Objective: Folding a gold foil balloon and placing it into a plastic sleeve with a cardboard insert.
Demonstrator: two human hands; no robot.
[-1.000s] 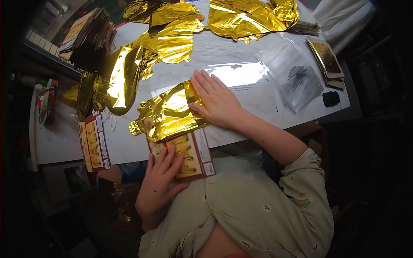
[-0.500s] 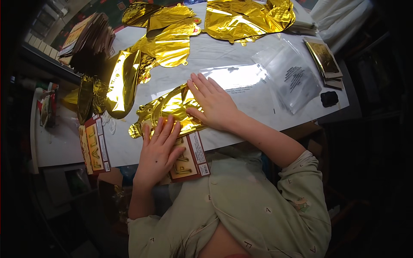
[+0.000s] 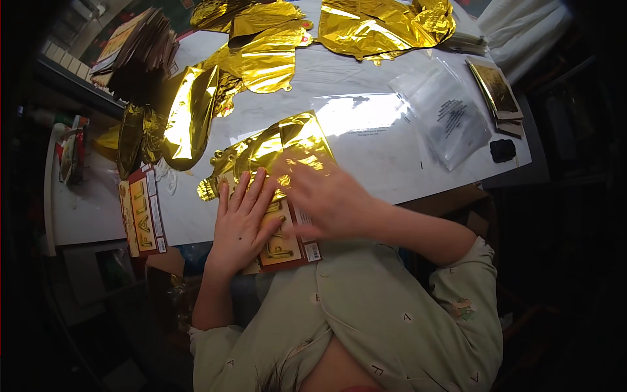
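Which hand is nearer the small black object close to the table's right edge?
The right hand. It lies blurred over the folded gold foil sheet and the printed card, on the side toward the black object; the left hand lies flat farther left.

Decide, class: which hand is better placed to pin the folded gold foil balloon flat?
Probably left: the left hand lies spread flat across the gold foil balloon and card, while the right hand is motion-blurred.

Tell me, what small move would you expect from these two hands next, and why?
Probably pressing the folded gold foil balloon flatter against the printed card. The left hand lies flat, fingers spread, over foil and card at the table edge; the right hand, blurred, sweeps over the same stack, and the foil looks puffy and creased.
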